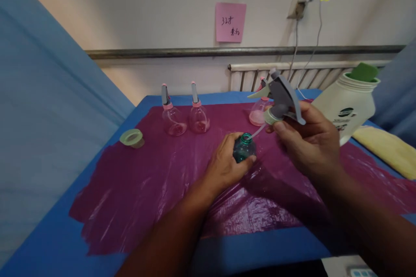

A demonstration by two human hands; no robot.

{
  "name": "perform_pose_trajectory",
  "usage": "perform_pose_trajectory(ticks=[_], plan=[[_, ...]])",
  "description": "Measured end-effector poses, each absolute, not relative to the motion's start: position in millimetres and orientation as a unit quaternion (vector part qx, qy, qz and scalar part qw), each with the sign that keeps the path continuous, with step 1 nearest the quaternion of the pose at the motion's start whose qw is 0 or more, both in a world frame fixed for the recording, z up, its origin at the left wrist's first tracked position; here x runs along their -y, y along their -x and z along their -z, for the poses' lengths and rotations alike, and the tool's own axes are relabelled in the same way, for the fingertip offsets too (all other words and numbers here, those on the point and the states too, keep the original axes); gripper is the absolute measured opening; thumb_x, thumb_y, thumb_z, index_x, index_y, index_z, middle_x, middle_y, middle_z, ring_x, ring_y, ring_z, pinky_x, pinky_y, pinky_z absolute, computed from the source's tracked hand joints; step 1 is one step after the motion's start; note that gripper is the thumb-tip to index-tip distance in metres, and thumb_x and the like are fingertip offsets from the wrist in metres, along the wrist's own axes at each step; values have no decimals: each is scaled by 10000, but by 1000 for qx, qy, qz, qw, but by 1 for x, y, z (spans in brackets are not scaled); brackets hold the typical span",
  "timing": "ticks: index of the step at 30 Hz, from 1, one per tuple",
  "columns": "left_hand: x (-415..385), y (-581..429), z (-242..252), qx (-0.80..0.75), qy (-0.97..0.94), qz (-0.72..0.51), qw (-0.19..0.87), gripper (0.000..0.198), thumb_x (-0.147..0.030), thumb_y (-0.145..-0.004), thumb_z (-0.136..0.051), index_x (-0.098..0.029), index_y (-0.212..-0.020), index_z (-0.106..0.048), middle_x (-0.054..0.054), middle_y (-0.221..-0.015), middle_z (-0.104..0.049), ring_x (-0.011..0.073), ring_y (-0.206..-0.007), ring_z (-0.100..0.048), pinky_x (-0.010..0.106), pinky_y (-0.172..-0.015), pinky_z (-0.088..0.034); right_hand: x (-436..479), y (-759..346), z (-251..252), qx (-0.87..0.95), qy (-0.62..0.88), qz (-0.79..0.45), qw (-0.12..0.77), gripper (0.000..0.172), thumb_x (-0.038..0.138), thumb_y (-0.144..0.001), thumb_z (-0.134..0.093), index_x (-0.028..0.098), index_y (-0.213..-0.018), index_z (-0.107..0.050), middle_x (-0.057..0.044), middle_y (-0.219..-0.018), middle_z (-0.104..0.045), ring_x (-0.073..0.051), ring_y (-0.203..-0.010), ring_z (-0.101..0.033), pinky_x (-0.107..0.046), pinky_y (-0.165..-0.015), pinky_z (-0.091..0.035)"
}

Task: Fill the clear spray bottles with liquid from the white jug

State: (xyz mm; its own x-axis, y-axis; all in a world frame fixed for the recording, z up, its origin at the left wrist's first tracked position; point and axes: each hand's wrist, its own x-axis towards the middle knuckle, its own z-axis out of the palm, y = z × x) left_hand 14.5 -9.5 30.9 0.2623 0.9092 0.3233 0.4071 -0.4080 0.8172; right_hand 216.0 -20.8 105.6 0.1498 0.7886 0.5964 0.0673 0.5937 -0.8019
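My left hand (224,166) is wrapped around a small green-tinted spray bottle (243,148) standing on the purple plastic sheet (146,181), its neck uncapped. My right hand (307,140) holds a grey trigger sprayer head (282,97) with a pale green collar just above and right of the bottle. The sprayer's thin clear tube (256,132) slants down into the bottle's mouth.
Two pink-collared spray bottles (173,117) (198,114) stand at the back left, a third pink one (259,112) behind the sprayer head. A green lid (131,137) lies at left. A large white jug (349,106) with a green cap and a yellow cloth (386,147) sit at right.
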Motion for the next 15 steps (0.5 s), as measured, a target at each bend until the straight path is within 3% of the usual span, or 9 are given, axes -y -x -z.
perform_pose_trajectory(ticks=[7,12,15], plan=[[9,-15,-27,-450,-731,-414,302,643,-302,-903,-917,-282,-1490,-657,77,-1461,-734,325,-1343,-727,516,-1220,-580,36,-230,-140,606,348,-191,689,265,303,-959,-919,322,-1216,-859,-18,-1077,-832,-179,-874,-791,-359,-826,-701],[9,-12,-25,-436,-732,-415,319,617,-355,-925,-911,-284,-1484,-659,75,-1441,-735,322,-1319,-731,506,-1196,-586,40,-232,-151,611,333,-115,709,202,353,-1002,-876,389,-1198,-842,-32,-1173,-790,-265,-1036,-785,-502,-910,-704],[7,-12,-24,-433,-736,-414,315,619,-372,-918,-914,-284,-1476,-661,76,-1438,-736,326,-1321,-728,509,-1193,-584,38,-230,-150,628,330,-103,698,243,316,-984,-883,364,-1218,-841,-32,-1167,-806,-247,-974,-787,-495,-900,-700]])
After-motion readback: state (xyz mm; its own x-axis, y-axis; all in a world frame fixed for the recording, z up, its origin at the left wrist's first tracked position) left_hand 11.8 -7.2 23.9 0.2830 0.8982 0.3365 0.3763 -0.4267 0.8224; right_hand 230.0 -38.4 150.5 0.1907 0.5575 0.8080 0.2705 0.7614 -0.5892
